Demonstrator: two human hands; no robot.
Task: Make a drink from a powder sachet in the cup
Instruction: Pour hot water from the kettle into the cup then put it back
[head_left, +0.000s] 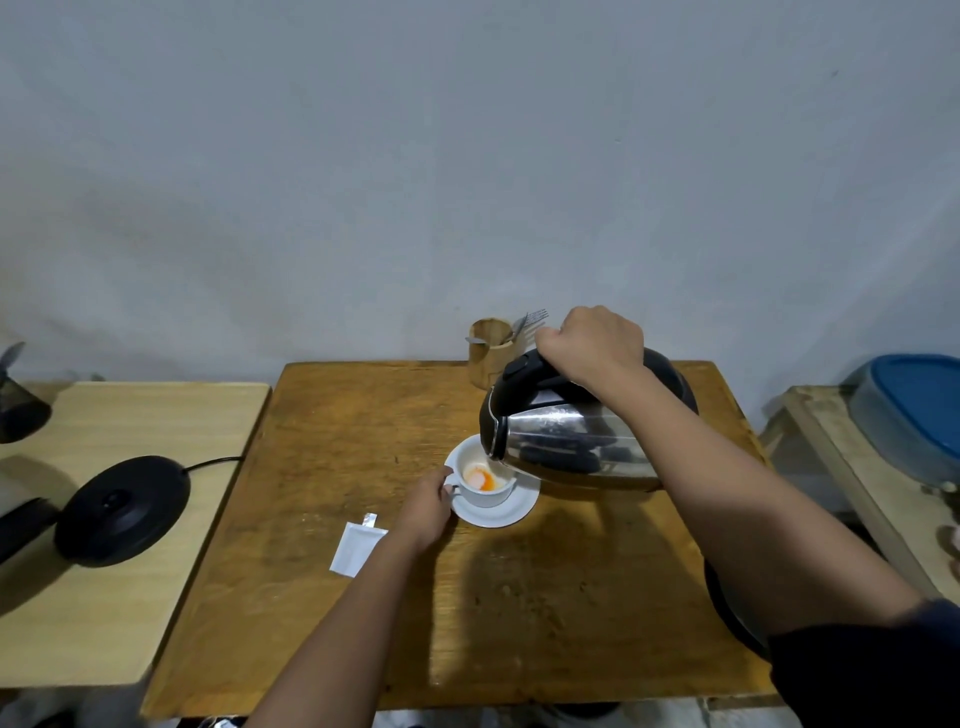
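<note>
The shiny steel kettle (571, 436), gripped by the right hand (592, 343), is tipped leftward over the white cup (488, 486), steadied at its near-left handle by left fingers (441, 480).

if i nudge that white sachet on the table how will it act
The sachet looks flat and torn open at one corner, so it is probably near empty, very light and floppy. It would likely slide across the table rather than roll, and crumple if pinched.
</note>
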